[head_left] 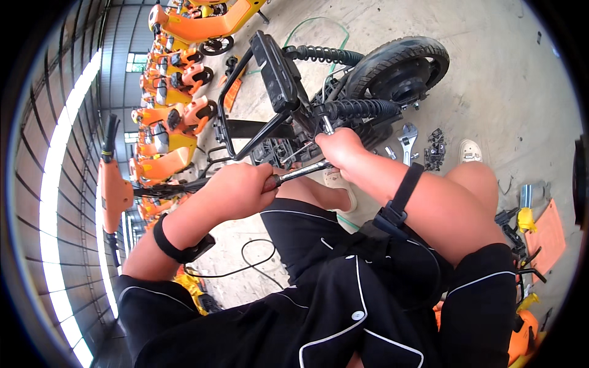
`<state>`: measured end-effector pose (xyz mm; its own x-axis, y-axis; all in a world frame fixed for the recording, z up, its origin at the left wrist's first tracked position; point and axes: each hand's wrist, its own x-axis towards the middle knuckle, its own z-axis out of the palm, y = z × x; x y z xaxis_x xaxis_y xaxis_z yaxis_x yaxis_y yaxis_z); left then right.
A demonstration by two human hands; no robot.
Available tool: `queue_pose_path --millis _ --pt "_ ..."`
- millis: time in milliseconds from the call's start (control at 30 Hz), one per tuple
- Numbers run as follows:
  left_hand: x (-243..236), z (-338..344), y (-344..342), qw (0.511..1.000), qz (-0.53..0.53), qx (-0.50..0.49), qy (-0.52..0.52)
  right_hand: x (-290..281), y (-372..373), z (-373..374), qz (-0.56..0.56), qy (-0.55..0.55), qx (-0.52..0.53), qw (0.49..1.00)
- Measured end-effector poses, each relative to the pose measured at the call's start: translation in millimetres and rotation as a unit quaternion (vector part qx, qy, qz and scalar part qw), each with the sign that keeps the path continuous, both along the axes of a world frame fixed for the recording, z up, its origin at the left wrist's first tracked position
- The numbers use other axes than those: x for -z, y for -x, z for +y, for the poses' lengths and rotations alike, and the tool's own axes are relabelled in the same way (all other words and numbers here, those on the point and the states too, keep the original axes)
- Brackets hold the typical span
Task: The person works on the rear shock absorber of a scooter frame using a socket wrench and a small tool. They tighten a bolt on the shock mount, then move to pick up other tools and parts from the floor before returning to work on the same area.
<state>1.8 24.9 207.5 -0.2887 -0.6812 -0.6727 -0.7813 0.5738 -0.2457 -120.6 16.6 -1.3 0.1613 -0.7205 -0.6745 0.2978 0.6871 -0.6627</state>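
My left hand [245, 187] is closed round the dark handle of a ratchet wrench [304, 172]. The wrench's metal shank runs right to my right hand [340, 150], which is closed round its head end. Beyond my right fingers, a shiny metal socket piece [327, 124] points at the upper end of the near shock absorber [365, 109]. Whether it sits on a bolt there, I cannot tell. The stripped black scooter frame [270, 132] lies before me, with its rear wheel [399, 70] at the far right and a second shock absorber [325, 54] beyond.
An adjustable wrench [407, 142] and several small dark fasteners [435, 150] lie on the concrete floor by my right foot. Orange scooters [175, 116] stand in a row at the left. A green hose [316, 19] curves across the floor. An orange panel [545, 236] lies far right.
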Motion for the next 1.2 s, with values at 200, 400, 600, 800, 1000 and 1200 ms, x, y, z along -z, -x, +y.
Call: queue_pose_path --millis 200,400,600,800,1000,1200 --pt "-9.1 22.1 -31.4 0.948 0.307 -0.032 0.078 -9.6 6.3 3.8 0.011 0.013 0.006 1.000" --pt "51.0 40.0 -109.0 0.715 0.690 -0.110 -0.023 -23.4 7.8 6.6 0.026 0.008 0.002 1.000" --pt "90.5 21.4 -69.1 0.420 0.892 -0.106 -0.129 -16.5 9.7 3.1 0.000 0.019 -0.011 1.000" --pt "63.9 2.5 -25.8 0.465 0.867 0.003 -0.178 -14.8 7.4 6.1 -0.069 -0.009 0.034 0.997" --pt "68.5 5.7 -31.8 0.417 0.898 -0.036 -0.137 -14.1 10.5 3.6 -0.069 -0.002 0.003 0.998" --pt "76.1 7.9 -44.0 0.404 0.904 -0.057 -0.126 -12.9 32.2 11.3 -0.114 0.026 -0.027 0.993"
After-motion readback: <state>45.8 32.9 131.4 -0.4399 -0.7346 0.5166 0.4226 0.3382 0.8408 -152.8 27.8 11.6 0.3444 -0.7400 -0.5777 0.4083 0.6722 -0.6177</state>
